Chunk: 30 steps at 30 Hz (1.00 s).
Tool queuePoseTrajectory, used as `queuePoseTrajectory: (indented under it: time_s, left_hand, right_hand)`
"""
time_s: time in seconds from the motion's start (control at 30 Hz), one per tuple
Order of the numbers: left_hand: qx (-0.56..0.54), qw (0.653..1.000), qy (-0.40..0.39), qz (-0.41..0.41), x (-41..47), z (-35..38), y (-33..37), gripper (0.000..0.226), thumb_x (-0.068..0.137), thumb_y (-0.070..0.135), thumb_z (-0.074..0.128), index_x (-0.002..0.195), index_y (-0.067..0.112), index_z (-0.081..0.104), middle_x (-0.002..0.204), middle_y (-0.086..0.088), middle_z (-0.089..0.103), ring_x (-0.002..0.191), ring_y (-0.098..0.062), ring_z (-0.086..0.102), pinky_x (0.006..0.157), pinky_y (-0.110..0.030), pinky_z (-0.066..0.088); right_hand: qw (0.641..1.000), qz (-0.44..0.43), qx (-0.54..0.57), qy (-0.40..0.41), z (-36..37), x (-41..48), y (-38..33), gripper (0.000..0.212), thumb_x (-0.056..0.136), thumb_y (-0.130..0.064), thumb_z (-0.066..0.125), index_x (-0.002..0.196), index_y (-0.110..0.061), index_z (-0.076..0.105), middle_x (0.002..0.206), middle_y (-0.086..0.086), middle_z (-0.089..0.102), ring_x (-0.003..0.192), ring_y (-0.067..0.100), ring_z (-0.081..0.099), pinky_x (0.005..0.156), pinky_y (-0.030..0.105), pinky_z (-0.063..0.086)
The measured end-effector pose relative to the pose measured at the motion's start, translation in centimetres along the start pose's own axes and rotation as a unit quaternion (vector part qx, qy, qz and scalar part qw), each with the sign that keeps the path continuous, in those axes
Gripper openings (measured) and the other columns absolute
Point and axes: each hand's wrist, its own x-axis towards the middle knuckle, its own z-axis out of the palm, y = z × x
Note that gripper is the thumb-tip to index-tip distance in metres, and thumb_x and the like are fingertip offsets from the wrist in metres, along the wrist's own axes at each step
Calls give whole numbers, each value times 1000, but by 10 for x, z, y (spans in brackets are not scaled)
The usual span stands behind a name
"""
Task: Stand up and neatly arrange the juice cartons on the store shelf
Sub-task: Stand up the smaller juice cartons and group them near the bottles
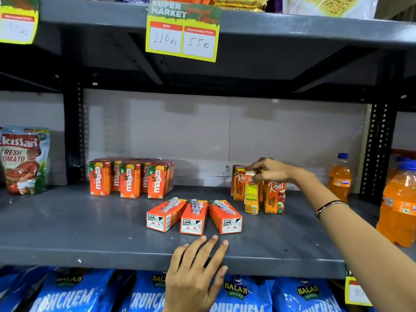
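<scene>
1. Nearest the lens, glossy blue crinkled plastic snack bags [238, 293] fill the tier below, their film catching the light.
2. Above them the left hand [198, 269] lies flat, palm down and fingers spread, on the front lip of the matte grey metal shelf [78, 230], grasping nothing.
3. Just beyond its fingertips, three orange rectangular juice cartons lying flat [193, 217] fan out side by side, folded white bottom flaps toward the camera and wrapped straws on their upper faces.
4. At the back left, a tight block of upright orange mango-drink cartons [130, 179] stands in rows, their printed card faces forward.
5. To the right, the right hand [272, 171], a thin metal bangle [331, 207] on its wrist, pinches the top of a slim upright orange-yellow carton [251, 197] turned side panel forward.
6. That carton stands among red-orange upright apple juice cartons [274, 197], touching its neighbours.
7. Farther right stand clear plastic bottles of orange soda [340, 179] with blue caps.
</scene>
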Motion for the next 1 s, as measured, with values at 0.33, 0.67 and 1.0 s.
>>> queuePoseTrajectory:
  time_s: [0.33,0.67,1.0]
  left_hand:
    - [7,1000,1,2,1,0,0,37,93,40,37,118,27,61,110,4,69,109,-13,50,91,-31,36]
    - [7,1000,4,1,1,0,1,38,93,39,35,111,28,67,108,5,69,108,-13,51,90,-31,37]
    - [7,1000,10,4,1,2,0,37,93,39,36,113,27,66,109,4,69,107,-13,52,89,-32,37]
  right_hand:
    - [999,-10,25,-26,-4,0,-3,45,84,-28,61,126,-18,49,133,13,51,119,28,49,97,41,44]
    - [994,-3,-96,44,2,0,-7,49,80,-51,57,115,-17,50,121,9,63,108,26,60,99,52,43]
    - [995,-19,-61,82,12,-1,-7,49,77,-53,60,110,-19,53,116,7,67,104,25,63,94,46,49]
